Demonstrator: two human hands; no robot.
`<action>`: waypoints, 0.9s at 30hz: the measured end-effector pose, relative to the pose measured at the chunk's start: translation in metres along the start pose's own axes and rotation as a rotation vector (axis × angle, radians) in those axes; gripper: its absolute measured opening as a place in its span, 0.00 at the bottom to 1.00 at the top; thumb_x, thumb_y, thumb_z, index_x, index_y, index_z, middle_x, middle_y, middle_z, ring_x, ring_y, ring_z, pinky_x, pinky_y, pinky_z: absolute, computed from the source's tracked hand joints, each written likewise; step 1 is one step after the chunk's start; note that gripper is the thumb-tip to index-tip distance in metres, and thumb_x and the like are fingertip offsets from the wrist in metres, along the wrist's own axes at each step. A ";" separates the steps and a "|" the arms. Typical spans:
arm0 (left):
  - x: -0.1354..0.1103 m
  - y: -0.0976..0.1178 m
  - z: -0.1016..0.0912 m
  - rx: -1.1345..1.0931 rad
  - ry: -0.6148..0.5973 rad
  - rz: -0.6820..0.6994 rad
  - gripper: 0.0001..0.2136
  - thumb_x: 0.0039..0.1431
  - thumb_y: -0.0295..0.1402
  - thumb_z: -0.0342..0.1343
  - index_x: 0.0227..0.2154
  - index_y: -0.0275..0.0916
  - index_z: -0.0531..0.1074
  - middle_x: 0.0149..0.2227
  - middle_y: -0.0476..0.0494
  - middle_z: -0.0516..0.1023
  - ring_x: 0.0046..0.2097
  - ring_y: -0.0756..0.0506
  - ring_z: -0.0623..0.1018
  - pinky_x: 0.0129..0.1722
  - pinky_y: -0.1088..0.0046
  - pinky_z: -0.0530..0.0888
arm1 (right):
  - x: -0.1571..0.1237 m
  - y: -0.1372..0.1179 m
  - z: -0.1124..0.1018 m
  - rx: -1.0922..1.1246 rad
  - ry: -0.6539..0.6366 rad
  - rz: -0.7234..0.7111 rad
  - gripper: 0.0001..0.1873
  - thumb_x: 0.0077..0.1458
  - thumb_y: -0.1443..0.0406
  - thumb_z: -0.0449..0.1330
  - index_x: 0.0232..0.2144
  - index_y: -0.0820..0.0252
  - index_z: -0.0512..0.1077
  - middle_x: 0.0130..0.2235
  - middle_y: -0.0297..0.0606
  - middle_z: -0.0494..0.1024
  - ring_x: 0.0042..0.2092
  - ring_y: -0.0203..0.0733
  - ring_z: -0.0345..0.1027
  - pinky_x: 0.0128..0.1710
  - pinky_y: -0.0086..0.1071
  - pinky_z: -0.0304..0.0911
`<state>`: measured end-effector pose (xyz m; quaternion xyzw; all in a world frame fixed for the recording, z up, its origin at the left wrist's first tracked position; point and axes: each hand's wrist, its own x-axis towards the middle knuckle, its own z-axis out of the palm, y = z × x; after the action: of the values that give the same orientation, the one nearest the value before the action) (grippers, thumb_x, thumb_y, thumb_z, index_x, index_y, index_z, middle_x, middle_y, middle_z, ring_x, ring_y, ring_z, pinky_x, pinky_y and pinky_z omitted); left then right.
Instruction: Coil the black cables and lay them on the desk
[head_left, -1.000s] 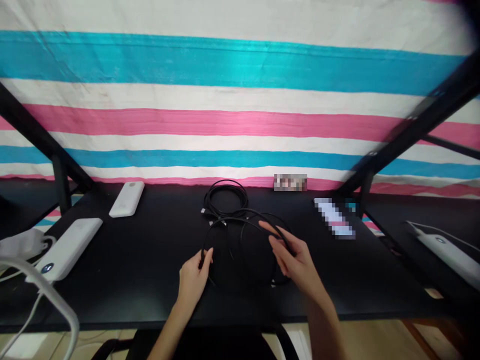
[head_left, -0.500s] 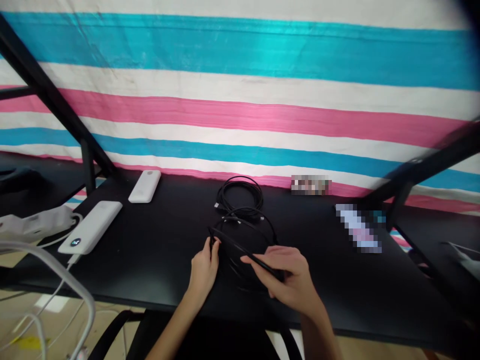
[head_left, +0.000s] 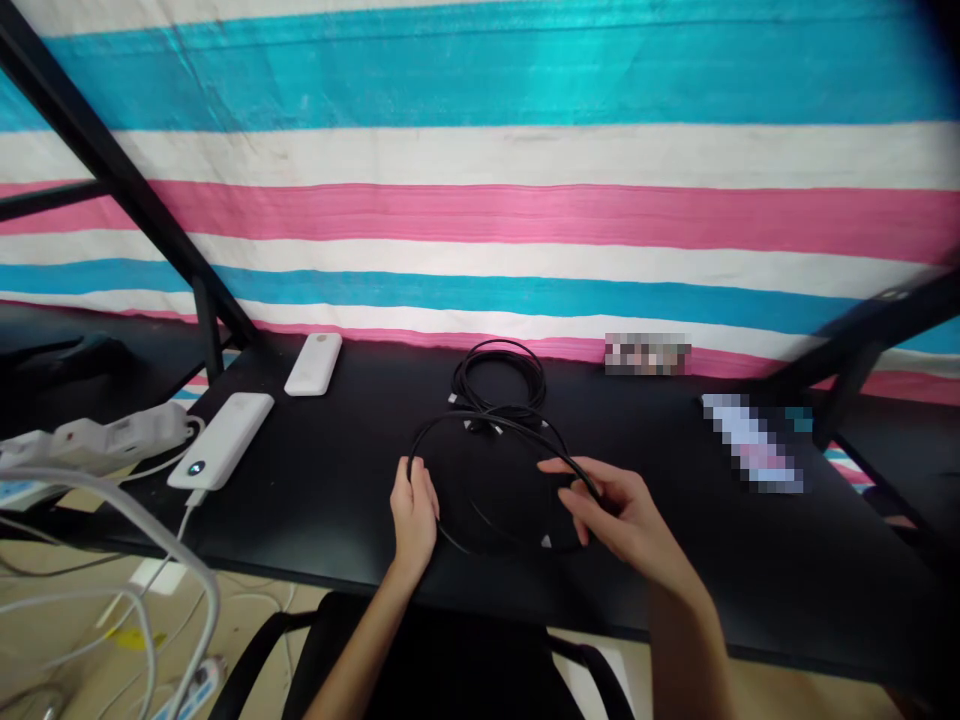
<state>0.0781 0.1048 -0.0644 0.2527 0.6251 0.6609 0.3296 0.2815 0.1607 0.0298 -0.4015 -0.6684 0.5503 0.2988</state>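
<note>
A black cable (head_left: pixel 480 417) bends in a wide loop between my two hands, over the near middle of the table. My left hand (head_left: pixel 414 505) is closed round the loop's left side. On the right, my right hand (head_left: pixel 619 510) pinches the cable between thumb and fingers. A metal plug end (head_left: pixel 546 541) shows below the loop, left of my right hand. Behind the loop lies a second coiled black cable (head_left: pixel 499 375) on the tabletop, with light-coloured plugs at its near side. Which plug belongs to which cable I cannot tell.
White power banks (head_left: pixel 225 440) (head_left: pixel 313 364) lie on the left of the black table (head_left: pixel 337 540), the nearer one with a white cable plugged in. A white power strip (head_left: pixel 112 440) is at far left. Blurred-out items (head_left: pixel 754 445) lie at right. Black frame bars rise at both sides.
My hands have moved apart and the cable between them has opened into a wider arc. The whole view has shifted, so the table things sit further right.
</note>
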 end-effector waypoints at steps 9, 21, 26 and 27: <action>0.005 0.000 -0.007 -0.353 0.110 -0.122 0.17 0.54 0.46 0.54 0.25 0.40 0.56 0.17 0.60 0.48 0.16 0.58 0.50 0.15 0.84 0.51 | -0.040 0.004 0.011 0.241 -0.511 0.070 0.14 0.50 0.57 0.61 0.33 0.63 0.72 0.21 0.34 0.74 0.26 0.37 0.71 0.31 0.31 0.65; 0.009 0.005 -0.009 -0.437 0.104 -0.037 0.14 0.55 0.46 0.53 0.30 0.41 0.63 0.12 0.62 0.49 0.13 0.57 0.49 0.11 0.83 0.49 | -0.037 -0.011 0.021 0.028 -0.577 0.107 0.08 0.49 0.62 0.61 0.26 0.63 0.75 0.21 0.32 0.73 0.23 0.31 0.65 0.25 0.25 0.60; 0.011 0.005 -0.011 -0.478 0.115 -0.021 0.13 0.55 0.46 0.53 0.32 0.41 0.63 0.12 0.62 0.49 0.12 0.57 0.50 0.11 0.83 0.50 | -0.032 -0.003 0.045 -0.156 -0.604 -0.044 0.11 0.46 0.67 0.62 0.36 0.59 0.77 0.31 0.35 0.77 0.36 0.37 0.71 0.41 0.31 0.64; 0.011 0.005 -0.011 -0.483 0.115 -0.023 0.13 0.56 0.46 0.53 0.32 0.41 0.63 0.12 0.62 0.49 0.12 0.57 0.50 0.11 0.83 0.50 | -0.031 -0.001 0.049 -0.201 -0.592 -0.065 0.14 0.45 0.68 0.63 0.38 0.57 0.76 0.36 0.36 0.78 0.41 0.39 0.70 0.46 0.32 0.62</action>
<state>0.0623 0.1056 -0.0616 0.1215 0.4697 0.8005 0.3520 0.2557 0.1091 0.0219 -0.2295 -0.7898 0.5647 0.0675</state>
